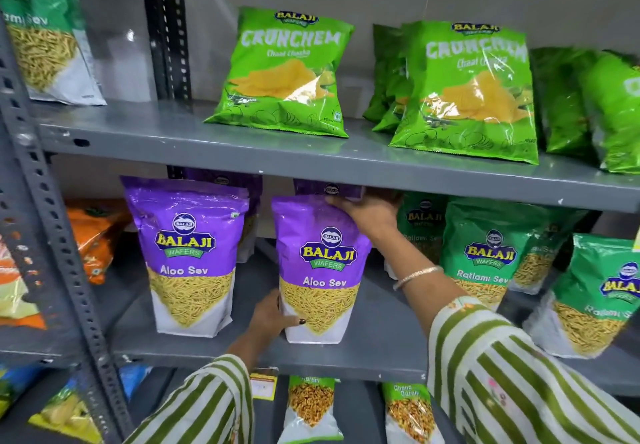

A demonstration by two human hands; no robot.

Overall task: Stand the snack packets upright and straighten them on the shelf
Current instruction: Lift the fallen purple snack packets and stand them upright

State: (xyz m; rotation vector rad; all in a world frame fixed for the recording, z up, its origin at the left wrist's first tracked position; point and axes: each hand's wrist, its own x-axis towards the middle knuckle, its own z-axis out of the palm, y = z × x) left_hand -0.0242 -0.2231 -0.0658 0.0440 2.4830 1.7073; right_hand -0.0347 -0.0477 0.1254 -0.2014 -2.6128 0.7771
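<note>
On the grey steel rack, places told from the held purple packet:

Far left, upper shelf: a green packet (38, 28) reading "BALAJI" and part of "Sev", cut by the frame edge.
Far left, same shelf: an orange packet (95, 235) lying tilted behind the slotted upright (52, 235); its print is too blurred to read.
Just left: a purple packet (188, 253) standing upright, reading "BALAJI WAFERS Aloo Sev", with a bare strip of middle shelf (256, 305) between it and the held one.
Left hand (273, 315): fingers curled on the lower left edge of the held packet, thumb on its front face.
Held purple packet (320, 270): upright on the middle shelf, base near the front lip, same "BALAJI WAFERS Aloo Sev" print.
Behind it: another purple packet (329, 189), only its top showing under the upper shelf's edge.
Right hand (370, 215): closed over the held packet's top right corner (a thin bangle (417, 275) sits on the wrist, striped green-and-white sleeve below).
Above: two light green packets (284, 73) (467, 93) leaning back on the upper shelf (138, 132), reading "BALAJI WAFERS CRUNCHEM"; the small line below looks like "Chaat Chaska". More stand behind the right one.
Above left: open shelf room between the first CRUNCHEM packet and the rack's back upright.
Right: dark green packets (485, 253) reading "BALAJI WAFERS Ratlami Sev", several deep, the rightmost (599, 294) tilted.
Below: packets (311, 409) with tops hidden by the shelf lip; one shows "Chana".
</note>
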